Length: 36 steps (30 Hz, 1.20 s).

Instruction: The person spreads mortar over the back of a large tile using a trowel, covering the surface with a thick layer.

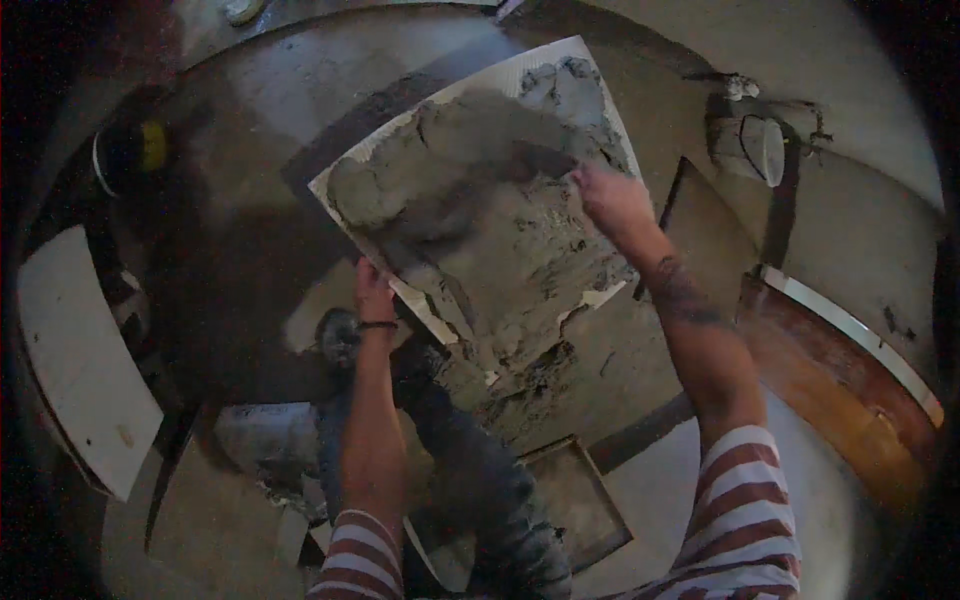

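Note:
A large pale square tile (425, 312) is in front of me, its ridged back up and mostly covered with wet grey mortar (400, 165). My left hand (374, 292) grips the tile's near left edge, its fingers partly hidden by the rim. Closed round a handle, my right hand (612, 203) holds a trowel (545, 160) over the mortar near the tile's right side. The trowel's dark blade is smeared by motion and lies against or just above the mortar; I cannot tell which. Bare tile shows along the far edges and at the near corners.
Loose mortar (530, 390) lies just below the tile, near my legs. At the right are a bucket (770, 150) and a long brown panel (850, 370). A white slab (85, 360) stands at the left, by a dark round object with a yellow patch (152, 147).

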Tool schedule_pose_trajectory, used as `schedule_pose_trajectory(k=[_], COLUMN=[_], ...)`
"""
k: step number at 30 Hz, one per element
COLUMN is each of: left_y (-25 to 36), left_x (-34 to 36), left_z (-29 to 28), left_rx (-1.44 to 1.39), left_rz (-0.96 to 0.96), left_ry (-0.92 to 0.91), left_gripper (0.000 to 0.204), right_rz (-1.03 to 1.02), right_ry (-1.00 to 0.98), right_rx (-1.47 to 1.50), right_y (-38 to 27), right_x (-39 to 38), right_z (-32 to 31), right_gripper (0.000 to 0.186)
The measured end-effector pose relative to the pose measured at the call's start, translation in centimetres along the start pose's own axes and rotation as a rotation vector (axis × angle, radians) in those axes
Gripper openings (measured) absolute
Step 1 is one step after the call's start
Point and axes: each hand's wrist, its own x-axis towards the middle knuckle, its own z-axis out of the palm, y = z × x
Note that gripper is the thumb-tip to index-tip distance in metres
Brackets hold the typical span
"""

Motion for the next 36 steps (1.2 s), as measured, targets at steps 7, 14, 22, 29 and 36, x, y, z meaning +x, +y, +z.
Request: schedule_pose_trajectory(k=[7, 14, 22, 29, 36], left_y=[-1.6, 0.5, 2.8, 0.3, -0.4], left_x=[1.1, -0.4, -2.0, -0.6, 0.0], left_z=[-3.5, -0.9, 1.0, 0.1, -1.6], left_rx=[0.086, 0.278, 0.15, 0.303, 0.13], left_rz=[0.078, 0.014, -0.136, 0.162, 0.05], left_ry=[0.112, -0.114, -0.047, -0.01, 0.004], left_gripper=[0.041, 0.041, 0.047, 0.04, 0.044], right_rz=[-0.035, -0.357, -0.334, -0.075, -0.029], right_ry=[0.287, 0.162, -0.087, 0.226, 0.249], right_rx=[0.017, 0.629, 0.48, 0.048, 0.108], right_y=[-0.2, -1.2, -4.6, -0.9, -2.0], right_x=[-2.6, -0.7, -0.6, 1.1, -0.1], right_z=[0.8, 1.9, 1.1, -1.8, -1.6], right_gripper=[0.031, 0.04, 0.039, 0.032, 0.032])
